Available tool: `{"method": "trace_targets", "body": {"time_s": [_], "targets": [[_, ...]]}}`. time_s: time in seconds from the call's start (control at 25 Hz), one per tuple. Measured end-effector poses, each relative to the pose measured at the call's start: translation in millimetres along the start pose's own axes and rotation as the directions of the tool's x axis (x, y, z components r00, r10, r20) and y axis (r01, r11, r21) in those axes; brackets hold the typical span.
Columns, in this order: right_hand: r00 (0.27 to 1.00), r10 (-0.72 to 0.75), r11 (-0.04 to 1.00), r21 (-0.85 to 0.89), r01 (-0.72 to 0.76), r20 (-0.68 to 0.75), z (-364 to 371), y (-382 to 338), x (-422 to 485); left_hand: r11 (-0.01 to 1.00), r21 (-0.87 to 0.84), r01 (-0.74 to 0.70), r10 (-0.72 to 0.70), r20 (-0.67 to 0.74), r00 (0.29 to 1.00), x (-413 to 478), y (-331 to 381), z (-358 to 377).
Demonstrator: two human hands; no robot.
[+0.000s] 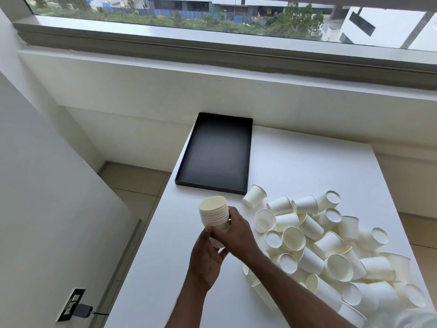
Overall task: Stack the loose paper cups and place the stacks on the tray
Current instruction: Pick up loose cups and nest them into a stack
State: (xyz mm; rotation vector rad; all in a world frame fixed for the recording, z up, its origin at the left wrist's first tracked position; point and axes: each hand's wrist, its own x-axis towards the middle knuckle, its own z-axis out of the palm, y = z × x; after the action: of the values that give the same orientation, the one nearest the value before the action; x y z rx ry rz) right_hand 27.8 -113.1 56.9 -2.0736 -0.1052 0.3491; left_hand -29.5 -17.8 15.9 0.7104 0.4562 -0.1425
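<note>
Your left hand (205, 259) and right hand (238, 233) both grip the stack (214, 211), held over the counter's (307, 162) left edge, just short of the tray (217, 152) at its far-left corner; loose cups (331, 252) heaped right.

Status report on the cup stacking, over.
Left hand and right hand both grip the stack of nested white paper cups. Black rectangular tray holds nothing yet. Pile of loose cups at right; path to tray open.
</note>
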Motion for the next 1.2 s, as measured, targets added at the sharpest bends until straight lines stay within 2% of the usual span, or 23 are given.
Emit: {"method": "trace_targets", "body": {"time_s": [0.12,0.24,0.32,0.36,0.4,0.44,0.48,0.52,0.64,0.68,0.72,0.76,0.8,0.84,0.88,0.92,0.96,1.0,1.04,1.12,1.2], "targets": [[0.990,-0.041,0.999,-0.016,0.043,0.132,5,-3,-1,0.989,-0.144,-0.023,0.024,0.005,1.000,-2,5,-4],[0.920,-0.071,0.996,-0.018,0.084,0.385,-2,-3,1,0.982,-0.182,-0.055,0.055,-0.006,0.998,1,15,-15],[0.884,-0.070,0.973,-0.163,0.163,0.462,-15,10,4,0.975,-0.214,-0.063,0.048,-0.077,0.996,7,24,-26],[0.874,-0.080,0.907,-0.327,0.263,0.480,-23,19,6,0.970,-0.232,-0.068,0.045,-0.102,0.994,9,29,-32],[0.853,-0.087,0.777,-0.501,0.381,0.514,-30,30,8,0.966,-0.249,-0.070,0.042,-0.115,0.992,11,33,-37],[0.825,-0.051,0.605,-0.640,0.474,0.563,-34,43,8,0.962,-0.263,-0.069,0.038,-0.122,0.992,13,37,-41],[0.795,-0.001,0.460,-0.706,0.539,0.607,-37,55,7,0.960,-0.271,-0.064,0.033,-0.118,0.992,15,40,-45],[0.767,0.045,0.371,-0.724,0.582,0.640,-37,66,4,0.961,-0.271,-0.057,0.027,-0.111,0.993,15,43,-46],[0.736,0.103,0.191,-0.739,0.646,0.669,-28,88,-2,0.962,-0.270,-0.046,0.017,-0.110,0.994,16,48,-49],[0.758,0.075,0.165,-0.758,0.631,0.648,-27,91,0,0.962,-0.271,-0.043,0.013,-0.110,0.994,16,50,-49],[0.789,-0.037,0.154,-0.776,0.611,0.614,-27,94,7,0.962,-0.272,-0.039,0.009,-0.112,0.994,16,51,-50],[0.820,-0.074,0.242,-0.787,0.567,0.568,-26,88,13,0.962,-0.272,-0.035,0.003,-0.116,0.993,17,52,-50],[0.860,-0.185,0.373,-0.776,0.509,0.475,-26,82,19,0.963,-0.269,-0.031,-0.002,-0.120,0.993,17,54,-51],[0.923,-0.213,0.600,-0.702,0.383,0.322,-28,67,25,0.964,-0.265,-0.028,-0.005,-0.123,0.992,18,56,-51],[0.967,-0.239,0.804,-0.540,0.248,0.088,-31,51,33,0.966,-0.259,-0.026,-0.007,-0.125,0.992,18,58,-52],[0.967,-0.208,0.935,-0.319,0.152,-0.149,-36,31,38,0.969,-0.247,-0.025,-0.007,-0.127,0.992,19,60,-53],[0.948,-0.145,0.986,-0.117,0.116,-0.282,-40,10,44,0.974,-0.225,-0.022,-0.007,-0.127,0.992,21,61,-54],[0.946,-0.113,0.993,0.002,0.119,-0.305,-43,-7,48,0.981,-0.195,-0.014,-0.010,-0.125,0.992,22,62,-55],[0.962,-0.120,0.988,0.066,0.140,-0.245,-45,-23,51,0.987,-0.163,-0.003,-0.017,-0.121,0.992,24,63,-55],[0.981,-0.188,0.976,0.101,0.193,-0.057,-42,-45,53,0.994,-0.107,0.015,-0.027,-0.111,0.994,26,66,-55],[0.975,-0.215,0.974,0.090,0.210,0.055,-39,-52,60,0.998,-0.057,0.016,-0.022,-0.108,0.994,25,71,-56]]}}
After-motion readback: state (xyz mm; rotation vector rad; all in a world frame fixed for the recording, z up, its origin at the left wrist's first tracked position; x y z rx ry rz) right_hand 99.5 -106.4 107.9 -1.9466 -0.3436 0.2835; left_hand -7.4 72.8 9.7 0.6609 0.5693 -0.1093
